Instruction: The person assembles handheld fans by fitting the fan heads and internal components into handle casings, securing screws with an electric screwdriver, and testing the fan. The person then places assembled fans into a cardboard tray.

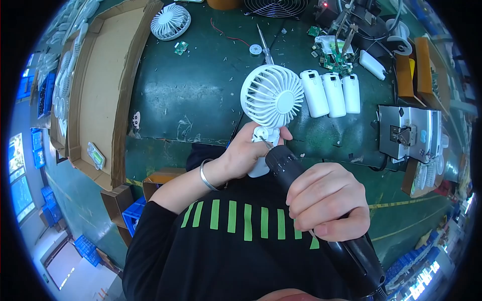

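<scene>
My left hand is closed around the neck and handle of a small white handheld fan, its round slatted head tilted up over the bench edge. In my right hand is a black electric screwdriver, gripped with the fingers wrapped round its body. The bit reaches the fan's white hinge piece just below the head; whether it sits in a screw is too small to tell. To the right of the fan head stand three white handle shells side by side. A pointed metal tool lies beyond the fan.
A long cardboard tray lies at the left with a small part in its near end. Another white fan head rests at the far left. Green circuit boards are heaped beyond the shells. A metal fixture stands at the right edge.
</scene>
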`<action>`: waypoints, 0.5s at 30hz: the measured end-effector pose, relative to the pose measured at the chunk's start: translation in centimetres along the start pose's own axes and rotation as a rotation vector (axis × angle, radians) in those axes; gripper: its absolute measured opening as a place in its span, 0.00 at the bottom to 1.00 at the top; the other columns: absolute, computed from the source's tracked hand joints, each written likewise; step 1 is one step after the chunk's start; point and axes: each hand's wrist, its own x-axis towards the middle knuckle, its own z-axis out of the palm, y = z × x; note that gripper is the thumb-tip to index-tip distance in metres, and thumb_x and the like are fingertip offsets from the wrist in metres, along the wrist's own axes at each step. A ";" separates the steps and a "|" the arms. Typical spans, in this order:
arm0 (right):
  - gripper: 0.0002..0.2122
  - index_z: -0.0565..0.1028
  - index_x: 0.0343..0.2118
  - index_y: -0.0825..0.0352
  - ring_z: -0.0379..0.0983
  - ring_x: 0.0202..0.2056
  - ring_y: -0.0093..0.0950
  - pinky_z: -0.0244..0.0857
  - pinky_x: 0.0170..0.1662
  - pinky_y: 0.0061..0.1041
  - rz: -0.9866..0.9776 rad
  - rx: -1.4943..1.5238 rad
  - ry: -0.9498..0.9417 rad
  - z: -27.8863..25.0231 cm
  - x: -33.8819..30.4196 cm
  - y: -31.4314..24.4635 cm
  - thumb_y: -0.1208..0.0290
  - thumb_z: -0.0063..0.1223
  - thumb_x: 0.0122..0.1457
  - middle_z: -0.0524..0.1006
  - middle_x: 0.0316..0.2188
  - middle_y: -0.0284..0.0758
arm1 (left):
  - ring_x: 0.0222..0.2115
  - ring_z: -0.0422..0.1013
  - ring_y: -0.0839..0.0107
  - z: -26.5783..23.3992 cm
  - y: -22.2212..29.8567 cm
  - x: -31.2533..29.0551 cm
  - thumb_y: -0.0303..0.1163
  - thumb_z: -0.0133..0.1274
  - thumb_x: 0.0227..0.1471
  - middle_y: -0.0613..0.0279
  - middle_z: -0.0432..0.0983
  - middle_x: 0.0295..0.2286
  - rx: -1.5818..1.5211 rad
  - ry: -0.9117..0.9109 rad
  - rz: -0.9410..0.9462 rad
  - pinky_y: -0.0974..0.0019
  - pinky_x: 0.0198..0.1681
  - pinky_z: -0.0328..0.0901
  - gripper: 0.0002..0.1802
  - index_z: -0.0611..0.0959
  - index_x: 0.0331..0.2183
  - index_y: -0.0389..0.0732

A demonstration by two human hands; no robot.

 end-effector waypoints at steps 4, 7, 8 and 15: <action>0.09 0.68 0.32 0.71 0.73 0.21 0.36 0.71 0.26 0.36 -0.035 0.060 0.067 0.3 -0.1 0.3 0.81 0.55 0.49 0.74 0.23 0.43 | 0.26 0.67 0.80 0.2 0.3 -0.1 0.24 0.45 0.43 0.65 0.72 0.26 0.017 0.004 -0.006 0.77 0.30 0.61 0.17 0.75 0.40 0.32; 0.09 0.68 0.32 0.71 0.73 0.20 0.37 0.71 0.26 0.36 -0.036 0.064 0.058 0.2 0.0 0.4 0.81 0.55 0.48 0.74 0.23 0.43 | 0.27 0.67 0.81 -0.1 0.5 -0.3 0.23 0.44 0.45 0.66 0.72 0.27 0.001 -0.019 -0.034 0.77 0.31 0.61 0.15 0.75 0.39 0.33; 0.10 0.67 0.33 0.72 0.73 0.20 0.37 0.71 0.26 0.36 -0.028 0.065 0.039 0.2 0.1 0.5 0.81 0.55 0.48 0.74 0.23 0.43 | 0.27 0.67 0.81 -0.2 0.5 -0.3 0.23 0.44 0.46 0.66 0.72 0.27 0.003 -0.020 -0.047 0.77 0.31 0.61 0.14 0.75 0.39 0.33; 0.10 0.66 0.34 0.70 0.73 0.22 0.35 0.72 0.29 0.36 -0.066 0.007 0.199 0.9 -0.5 1.1 0.81 0.54 0.52 0.76 0.26 0.43 | 0.28 0.68 0.81 0.1 1.0 -0.9 0.23 0.47 0.48 0.68 0.72 0.28 -0.028 0.108 -0.055 0.77 0.33 0.63 0.13 0.76 0.39 0.35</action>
